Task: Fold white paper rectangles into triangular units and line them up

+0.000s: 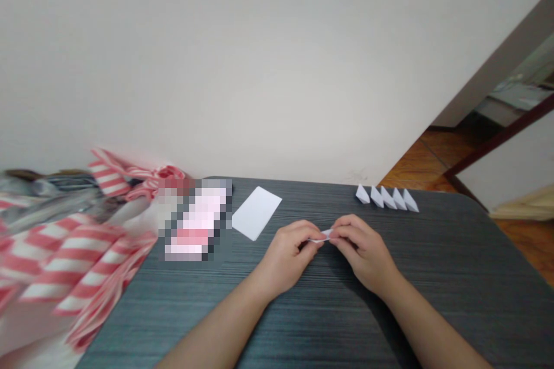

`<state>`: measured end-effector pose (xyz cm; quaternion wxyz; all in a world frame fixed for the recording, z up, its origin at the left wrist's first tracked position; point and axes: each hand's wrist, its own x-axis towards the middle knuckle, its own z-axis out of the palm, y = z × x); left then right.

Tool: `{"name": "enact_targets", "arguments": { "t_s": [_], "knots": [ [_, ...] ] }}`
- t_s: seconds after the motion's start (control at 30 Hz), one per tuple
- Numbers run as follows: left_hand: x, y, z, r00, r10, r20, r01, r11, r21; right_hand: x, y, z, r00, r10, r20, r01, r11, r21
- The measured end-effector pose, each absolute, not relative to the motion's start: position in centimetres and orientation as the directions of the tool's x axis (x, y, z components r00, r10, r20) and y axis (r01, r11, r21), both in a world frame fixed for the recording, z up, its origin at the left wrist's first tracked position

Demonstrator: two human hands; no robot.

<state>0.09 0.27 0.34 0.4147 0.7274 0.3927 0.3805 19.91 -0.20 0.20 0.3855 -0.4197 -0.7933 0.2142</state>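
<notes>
Between my two hands, just above the dark table, is a small folded piece of white paper. My left hand pinches its left end between thumb and fingers. The right end is pinched the same way by my right hand. Most of the paper hides behind my fingertips, so its full shape cannot be made out. Beyond my left hand lies a flat sheet of white paper. At the far right, several folded white paper pieces with pointed ends stand in a row.
A pixelated pink and white item lies at the table's left. Red-and-white striped cloth is heaped beside the left edge. A pale wall rises behind the table, and wooden floor shows at the right.
</notes>
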Motion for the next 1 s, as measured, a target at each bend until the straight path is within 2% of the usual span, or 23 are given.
{"name": "enact_targets", "arguments": {
  "t_s": [0.4,1.0],
  "knots": [
    [0.24,0.19,0.60,0.401,0.866,0.298,0.249,-0.416,0.875,19.78,-0.20,0.35,-0.358,0.827,0.435,0.506,0.563,-0.654],
    [0.34,0.02,0.74,0.433,0.868,0.241,0.302,-0.392,0.869,19.45,-0.36,0.60,-0.387,0.824,0.414,0.491,0.564,-0.664]
  ]
}}
